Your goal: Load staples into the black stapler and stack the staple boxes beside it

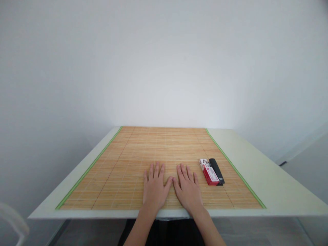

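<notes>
My left hand point(154, 188) and my right hand point(188, 188) lie flat, palms down, side by side on a bamboo mat point(115, 171) near the table's front edge. Their thumbs almost touch and the fingers are spread. Neither hand holds anything. To the right of my right hand lies a small red and white box point(209, 172), and a slim black object point(216, 171) rests against its right side. Both sit on the mat, a short gap away from my right hand.
The mat has green edging and covers most of a pale table point(269, 177). White walls stand behind and to both sides. A curved pale object point(12, 218) shows at the lower left, off the table.
</notes>
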Tool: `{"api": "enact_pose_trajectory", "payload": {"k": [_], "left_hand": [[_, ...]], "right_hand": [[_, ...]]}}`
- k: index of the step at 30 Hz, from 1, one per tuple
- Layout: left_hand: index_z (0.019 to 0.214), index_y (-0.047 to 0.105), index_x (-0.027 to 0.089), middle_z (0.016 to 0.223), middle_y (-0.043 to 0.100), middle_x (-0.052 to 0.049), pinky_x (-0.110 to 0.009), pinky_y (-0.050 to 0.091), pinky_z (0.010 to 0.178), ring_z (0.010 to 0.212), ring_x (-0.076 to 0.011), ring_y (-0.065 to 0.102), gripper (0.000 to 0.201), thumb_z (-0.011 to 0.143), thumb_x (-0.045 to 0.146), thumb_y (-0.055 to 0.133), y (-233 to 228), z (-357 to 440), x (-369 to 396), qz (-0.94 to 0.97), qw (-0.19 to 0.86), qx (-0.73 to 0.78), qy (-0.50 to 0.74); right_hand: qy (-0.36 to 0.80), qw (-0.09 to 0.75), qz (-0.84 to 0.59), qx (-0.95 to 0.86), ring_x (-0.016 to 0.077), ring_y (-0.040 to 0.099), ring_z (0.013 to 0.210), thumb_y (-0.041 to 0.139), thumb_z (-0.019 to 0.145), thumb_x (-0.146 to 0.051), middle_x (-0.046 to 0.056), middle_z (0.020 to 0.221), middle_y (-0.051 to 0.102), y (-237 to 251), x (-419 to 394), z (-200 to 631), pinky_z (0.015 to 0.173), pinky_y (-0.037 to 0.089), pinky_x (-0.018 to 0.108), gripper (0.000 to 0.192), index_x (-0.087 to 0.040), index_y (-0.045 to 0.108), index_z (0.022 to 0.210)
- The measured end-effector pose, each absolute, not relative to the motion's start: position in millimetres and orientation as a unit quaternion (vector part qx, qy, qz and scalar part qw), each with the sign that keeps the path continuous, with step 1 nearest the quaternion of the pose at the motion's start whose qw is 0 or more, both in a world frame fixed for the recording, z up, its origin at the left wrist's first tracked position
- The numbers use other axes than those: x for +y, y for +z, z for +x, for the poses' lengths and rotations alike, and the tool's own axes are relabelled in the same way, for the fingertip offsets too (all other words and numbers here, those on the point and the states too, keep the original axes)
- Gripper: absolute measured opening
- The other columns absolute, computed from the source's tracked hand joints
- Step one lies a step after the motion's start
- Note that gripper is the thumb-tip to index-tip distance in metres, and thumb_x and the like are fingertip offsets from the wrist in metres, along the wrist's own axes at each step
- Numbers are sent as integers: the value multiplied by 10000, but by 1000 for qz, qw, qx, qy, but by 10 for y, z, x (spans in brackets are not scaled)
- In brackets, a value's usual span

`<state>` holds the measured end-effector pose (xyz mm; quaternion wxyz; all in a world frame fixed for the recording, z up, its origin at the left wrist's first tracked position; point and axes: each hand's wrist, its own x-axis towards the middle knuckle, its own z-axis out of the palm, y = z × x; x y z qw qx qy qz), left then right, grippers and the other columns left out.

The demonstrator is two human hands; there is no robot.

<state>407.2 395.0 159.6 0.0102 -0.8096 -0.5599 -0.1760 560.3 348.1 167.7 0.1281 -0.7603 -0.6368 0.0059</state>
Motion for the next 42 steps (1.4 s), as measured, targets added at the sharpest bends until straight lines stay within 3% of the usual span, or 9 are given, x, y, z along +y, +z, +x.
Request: {"api": "enact_pose_trajectory", "payload": {"k": [42], "left_hand": [[1595, 367, 292, 1697, 277, -62, -631, 165, 1244, 1576, -364, 177, 650, 1024, 600, 337, 1577, 4061, 3956, -807, 6, -563, -178]], "right_hand": [[9, 138, -757, -639, 277, 147, 1585, 307, 1070, -476, 17, 1704, 220, 1667, 3480, 5624, 1265, 82, 515, 592, -274, 311, 1627]]}}
